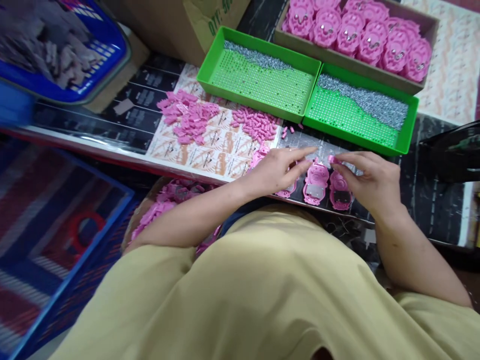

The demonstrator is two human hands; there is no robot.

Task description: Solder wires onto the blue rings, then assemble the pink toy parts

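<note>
Pink plastic toy shells [315,184] lie open-side up in a row at the near table edge. My left hand [279,170] rests over the left shells, index finger stretched out toward the middle one, other fingers loosely curled. My right hand [369,180] hovers over the right shell [339,191] and pinches a small pink part [332,159] between thumb and fingertips.
Two green trays [258,80] [360,117] hold small metal screws. Behind them a cardboard box [408,86] holds assembled pink toys. Heaps of small pink parts [189,117] [257,125] lie on the table. A basket of pink shells [165,205] sits below, blue crates [56,50] at left.
</note>
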